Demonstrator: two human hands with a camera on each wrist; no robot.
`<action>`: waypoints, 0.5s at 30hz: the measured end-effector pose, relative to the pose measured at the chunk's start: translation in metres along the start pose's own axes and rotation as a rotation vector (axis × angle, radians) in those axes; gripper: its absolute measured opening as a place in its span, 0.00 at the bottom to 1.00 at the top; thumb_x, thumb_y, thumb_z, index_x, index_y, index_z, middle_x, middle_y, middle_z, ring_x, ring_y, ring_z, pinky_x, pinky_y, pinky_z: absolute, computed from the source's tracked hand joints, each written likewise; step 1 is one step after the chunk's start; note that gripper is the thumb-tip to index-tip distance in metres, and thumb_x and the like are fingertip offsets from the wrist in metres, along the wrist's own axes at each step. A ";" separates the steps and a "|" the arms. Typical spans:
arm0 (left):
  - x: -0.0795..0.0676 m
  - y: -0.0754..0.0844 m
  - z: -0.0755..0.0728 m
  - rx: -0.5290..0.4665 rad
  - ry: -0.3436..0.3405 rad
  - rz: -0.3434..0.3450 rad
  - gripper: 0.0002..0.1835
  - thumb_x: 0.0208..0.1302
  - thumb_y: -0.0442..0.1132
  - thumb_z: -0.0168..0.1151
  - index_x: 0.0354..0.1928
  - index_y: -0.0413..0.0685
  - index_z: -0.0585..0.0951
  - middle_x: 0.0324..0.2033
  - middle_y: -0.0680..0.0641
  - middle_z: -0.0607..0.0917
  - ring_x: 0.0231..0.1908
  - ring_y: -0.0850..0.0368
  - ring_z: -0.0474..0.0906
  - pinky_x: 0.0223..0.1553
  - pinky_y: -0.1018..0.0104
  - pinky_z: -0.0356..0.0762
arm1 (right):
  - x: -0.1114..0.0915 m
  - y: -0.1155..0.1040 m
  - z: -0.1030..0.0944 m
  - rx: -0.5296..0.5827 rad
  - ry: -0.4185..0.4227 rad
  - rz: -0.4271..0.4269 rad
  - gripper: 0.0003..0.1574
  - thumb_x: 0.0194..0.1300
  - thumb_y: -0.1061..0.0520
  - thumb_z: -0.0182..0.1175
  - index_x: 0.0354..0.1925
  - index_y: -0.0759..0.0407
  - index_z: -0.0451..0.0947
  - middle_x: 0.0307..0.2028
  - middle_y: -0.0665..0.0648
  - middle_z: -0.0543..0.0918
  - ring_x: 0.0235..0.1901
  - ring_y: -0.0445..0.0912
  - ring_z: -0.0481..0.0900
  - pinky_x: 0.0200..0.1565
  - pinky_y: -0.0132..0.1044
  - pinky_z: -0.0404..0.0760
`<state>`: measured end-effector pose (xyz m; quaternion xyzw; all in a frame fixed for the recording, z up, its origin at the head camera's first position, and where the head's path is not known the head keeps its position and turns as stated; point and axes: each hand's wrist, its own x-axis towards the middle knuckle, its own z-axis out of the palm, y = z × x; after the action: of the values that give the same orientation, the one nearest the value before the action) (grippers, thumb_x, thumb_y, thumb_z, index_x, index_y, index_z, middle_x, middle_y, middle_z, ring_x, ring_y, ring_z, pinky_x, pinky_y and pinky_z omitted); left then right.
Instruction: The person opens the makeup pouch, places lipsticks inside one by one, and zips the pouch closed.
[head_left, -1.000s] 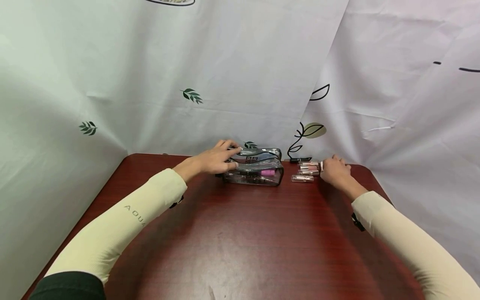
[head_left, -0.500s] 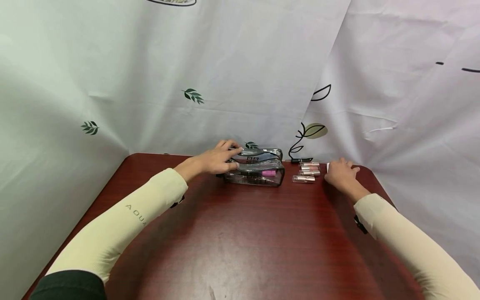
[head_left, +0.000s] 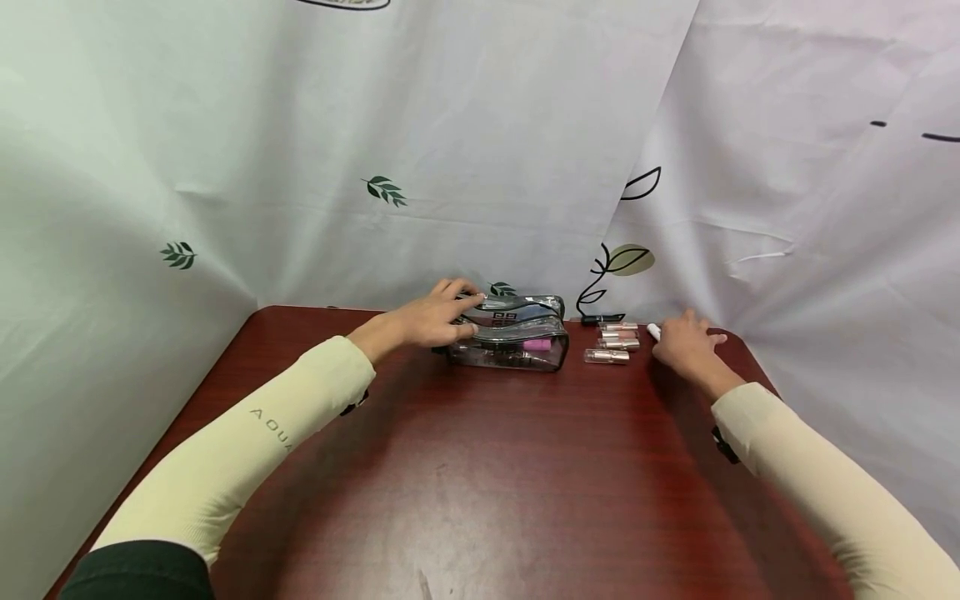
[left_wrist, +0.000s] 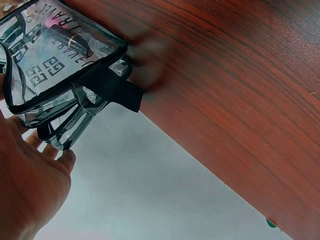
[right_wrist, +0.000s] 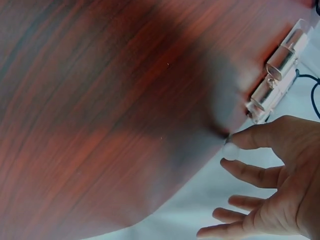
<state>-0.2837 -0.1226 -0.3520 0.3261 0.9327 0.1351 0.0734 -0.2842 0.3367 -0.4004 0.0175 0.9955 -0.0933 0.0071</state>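
The far edge of the worktop (head_left: 487, 467) is met by a hanging curtain (head_left: 487, 167), and the far corners are rounded. A broad stretch of wood is left between the two sleeves (head_left: 247, 442), reaching from the pouch (head_left: 517, 333) toward the camera. Little room is left behind the pouch, which is set close to the far edge, and a narrow gap is kept between it and the tubes (head_left: 618, 343) on its right. The far right corner is neared by the right hand (head_left: 684, 343); in the right wrist view its fingers are seen against the curtain, past the edge.

A white stick (head_left: 653, 331) is pinched there between thumb and index finger, just to the right of the tubes, with the other fingers spread. Its showing end is pointed away and leftward, so its long axis is slanted; the rest is hidden by the hand. The tubes are laid on their sides, long axes roughly along the far edge, and one is set a little nearer the camera.

The pouch, clear with black trim, is held at its left end by the left hand (head_left: 432, 321), and its long axis is aligned sideways. A pink item (head_left: 536, 345) and a dark tube (left_wrist: 70, 41) are contained in it; whether they are joined cannot be told. A black strap (left_wrist: 131, 95) is attached at one end.
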 end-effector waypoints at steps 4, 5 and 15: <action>0.001 0.000 0.000 0.015 0.002 0.006 0.39 0.87 0.54 0.53 0.91 0.45 0.61 0.85 0.41 0.61 0.86 0.38 0.53 0.83 0.34 0.65 | 0.000 0.000 -0.006 0.002 0.040 -0.020 0.12 0.60 0.65 0.54 0.37 0.77 0.76 0.56 0.90 0.68 0.64 0.94 0.62 0.63 1.00 0.55; 0.001 0.000 0.000 0.020 0.004 0.009 0.39 0.87 0.54 0.53 0.90 0.45 0.61 0.85 0.41 0.61 0.85 0.38 0.54 0.82 0.34 0.65 | 0.000 0.000 -0.007 0.001 0.050 -0.023 0.13 0.59 0.65 0.54 0.37 0.77 0.77 0.56 0.90 0.68 0.63 0.94 0.62 0.62 1.00 0.56; -0.001 0.000 0.001 0.017 0.003 0.010 0.39 0.87 0.54 0.54 0.90 0.44 0.61 0.85 0.40 0.61 0.85 0.37 0.54 0.83 0.34 0.64 | 0.002 -0.008 -0.021 -0.002 0.140 -0.098 0.09 0.55 0.66 0.56 0.30 0.74 0.80 0.52 0.88 0.72 0.64 0.92 0.63 0.62 1.00 0.49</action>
<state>-0.2831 -0.1235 -0.3526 0.3312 0.9324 0.1279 0.0683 -0.2864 0.3332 -0.3779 -0.0250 0.9933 -0.0911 -0.0669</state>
